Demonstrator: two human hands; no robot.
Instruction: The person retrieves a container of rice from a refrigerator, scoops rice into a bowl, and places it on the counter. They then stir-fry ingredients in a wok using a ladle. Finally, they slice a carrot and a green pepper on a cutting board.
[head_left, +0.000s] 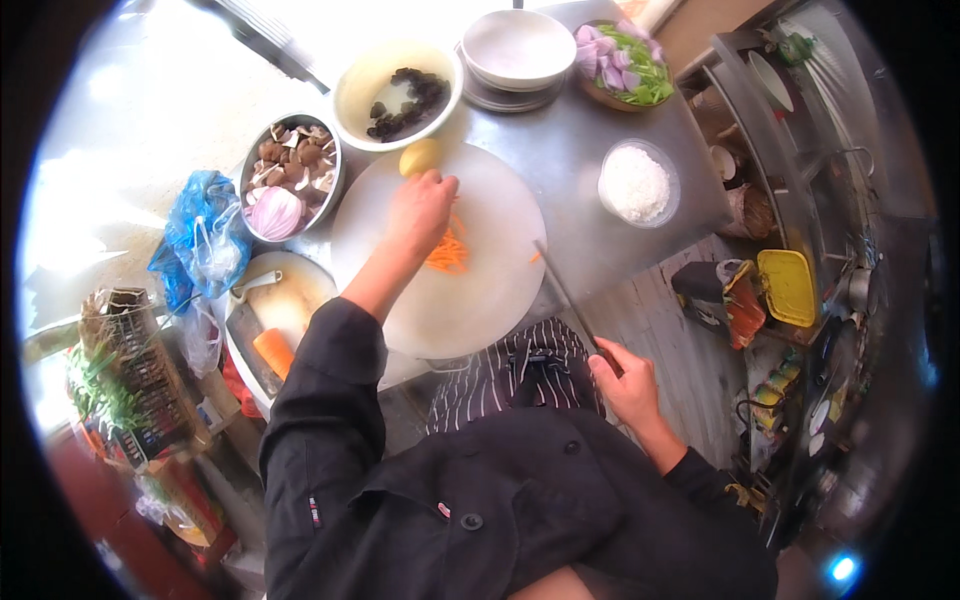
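Note:
A round white cutting board (495, 300) lies before me with a small pile of carrot shreds (448, 253) near its middle. My left hand (424, 206) is over the board, fingers curled down, just beside a yellow peeled potato-like piece (420, 157) at the far rim. Its fingertips are hidden, so whether it grips anything does not show. To the right, my right hand (626, 382) grips a kitchen knife (564, 289) by the handle. The blade points away from me, its tip at the board's right edge next to a stray carrot bit (535, 257).
Around the board stand a bowl of cut mushrooms (296, 154) with onion, a basin with black fungus (409, 101), stacked white bowls (517, 49), onions and greens in a bowl (626, 64), and a tub of white powder (636, 184). A second board (296, 281) holds a carrot (274, 352).

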